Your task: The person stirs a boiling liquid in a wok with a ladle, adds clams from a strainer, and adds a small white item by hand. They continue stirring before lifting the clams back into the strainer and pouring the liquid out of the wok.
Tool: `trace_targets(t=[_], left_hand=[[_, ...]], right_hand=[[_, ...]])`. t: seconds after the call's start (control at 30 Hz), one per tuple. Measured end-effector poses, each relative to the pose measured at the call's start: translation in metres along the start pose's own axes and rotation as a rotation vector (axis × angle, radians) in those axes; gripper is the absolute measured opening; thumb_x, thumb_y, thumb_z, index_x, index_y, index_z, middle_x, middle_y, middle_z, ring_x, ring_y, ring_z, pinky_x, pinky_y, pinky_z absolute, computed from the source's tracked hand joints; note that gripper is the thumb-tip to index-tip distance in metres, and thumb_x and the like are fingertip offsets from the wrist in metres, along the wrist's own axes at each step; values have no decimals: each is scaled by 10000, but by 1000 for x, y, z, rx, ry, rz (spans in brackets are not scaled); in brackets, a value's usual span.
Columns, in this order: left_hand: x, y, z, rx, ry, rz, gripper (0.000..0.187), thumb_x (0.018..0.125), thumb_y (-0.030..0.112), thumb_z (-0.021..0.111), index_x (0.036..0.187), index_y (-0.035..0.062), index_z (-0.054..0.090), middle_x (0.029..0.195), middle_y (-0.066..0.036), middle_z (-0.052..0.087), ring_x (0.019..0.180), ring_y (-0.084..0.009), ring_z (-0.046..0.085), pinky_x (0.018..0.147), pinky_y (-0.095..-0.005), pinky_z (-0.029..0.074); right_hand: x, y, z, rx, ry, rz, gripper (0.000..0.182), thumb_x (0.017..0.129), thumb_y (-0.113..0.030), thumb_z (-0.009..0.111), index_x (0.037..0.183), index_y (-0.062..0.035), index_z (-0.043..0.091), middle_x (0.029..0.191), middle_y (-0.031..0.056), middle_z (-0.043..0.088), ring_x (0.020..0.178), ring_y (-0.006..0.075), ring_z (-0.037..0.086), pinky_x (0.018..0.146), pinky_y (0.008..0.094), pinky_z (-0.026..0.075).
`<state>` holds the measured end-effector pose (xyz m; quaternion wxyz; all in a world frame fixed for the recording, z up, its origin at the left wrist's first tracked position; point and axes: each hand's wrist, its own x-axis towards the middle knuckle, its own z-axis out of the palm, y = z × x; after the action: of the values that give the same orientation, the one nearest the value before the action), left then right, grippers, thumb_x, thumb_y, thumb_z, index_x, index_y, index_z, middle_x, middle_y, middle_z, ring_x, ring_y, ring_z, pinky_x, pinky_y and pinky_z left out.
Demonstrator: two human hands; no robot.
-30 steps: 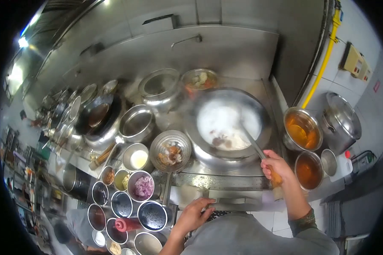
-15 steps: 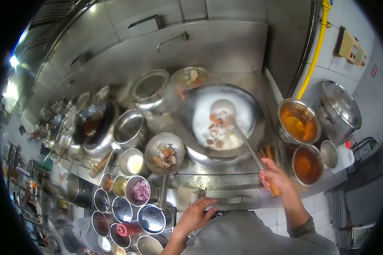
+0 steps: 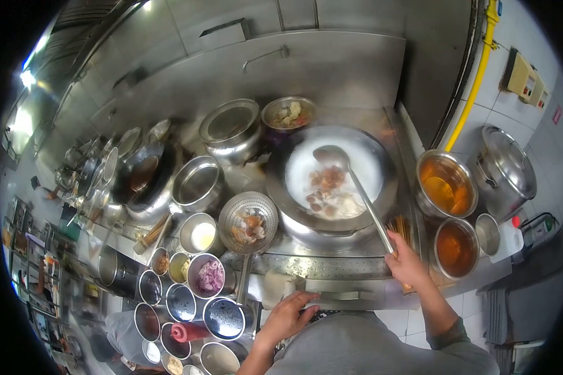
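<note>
My right hand [image 3: 410, 262] is wrapped around the handle of a long metal ladle [image 3: 370, 203]. The ladle's bowl is tilted at the far side of a large wok [image 3: 278, 181]. Inside the wok, white foamy liquid [image 3: 301, 156] surrounds brown pieces [image 3: 327, 180] and a pale clump near the front. My left hand [image 3: 286, 317] lies at the counter's front edge with fingers stretched out, holding nothing, close to a folded pale cloth [image 3: 275, 289]. Left of the wok, a perforated skimmer [image 3: 230, 217] carries more brown and whitish pieces.
Steel pots of amber liquid [image 3: 428, 187] and reddish-brown liquid [image 3: 453, 250] stand right of the wok. Thin bamboo sticks [image 3: 397, 228] are by my right hand. Left are chopped purple onions [image 3: 209, 277], a red squeeze bottle [image 3: 184, 332], several containers and a second wok [image 3: 162, 181].
The ladle has turned, so its bowl now tips more to the left. My right hand has rotated on the handle, covering most of its wooden end. The whole view has shifted slightly.
</note>
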<state>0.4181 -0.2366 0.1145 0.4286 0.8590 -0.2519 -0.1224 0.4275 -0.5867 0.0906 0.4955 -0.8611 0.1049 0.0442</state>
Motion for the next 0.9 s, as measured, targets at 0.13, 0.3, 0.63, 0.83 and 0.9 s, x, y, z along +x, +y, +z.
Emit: trace_targets(t=[0.13,0.3,0.63,0.83,0.9], left_hand=[[2,-4,2,0,4,16,302,942,229,699,1196,67,686,1070,-145,693,965,-354,671,838,-418,533],[6,0,1,-6,-68,-22,297,940,202,706,1206,71,682,1128,-156,692,1033,-351,672,873,-404,543],[-5,-13,-3,-13,-16,-55,303,942,223,702,1204,73,682,1127,-153,690,1031,-354,670,885,-414,536],[-2,-16,-1,-6,-14,-13,300,944,228,691,1199,70,677,1094,-149,685,1019,-353,664,879,-424,529],[1,-13,-2,-13,-5,-9,297,946,232,681,1196,71,673,1067,-143,682,997,-354,660,870,-432,524]], right_hand=[[14,-30,-8,35,-23,53,604,945,-105,612,1492,-96,357,755,85,587,574,165,581,532,334,467],[32,-51,-11,218,-245,117,553,958,-98,595,1461,-79,365,815,55,562,556,135,552,504,318,453],[11,-44,-20,715,-401,215,519,966,-51,551,1449,-90,365,724,39,533,496,123,502,419,284,422],[7,-45,-10,666,-393,201,539,968,-64,561,1458,-94,338,711,33,535,503,125,515,425,289,427],[5,-52,-5,534,-365,209,551,970,-71,566,1464,-99,324,721,37,544,508,127,523,434,291,429]])
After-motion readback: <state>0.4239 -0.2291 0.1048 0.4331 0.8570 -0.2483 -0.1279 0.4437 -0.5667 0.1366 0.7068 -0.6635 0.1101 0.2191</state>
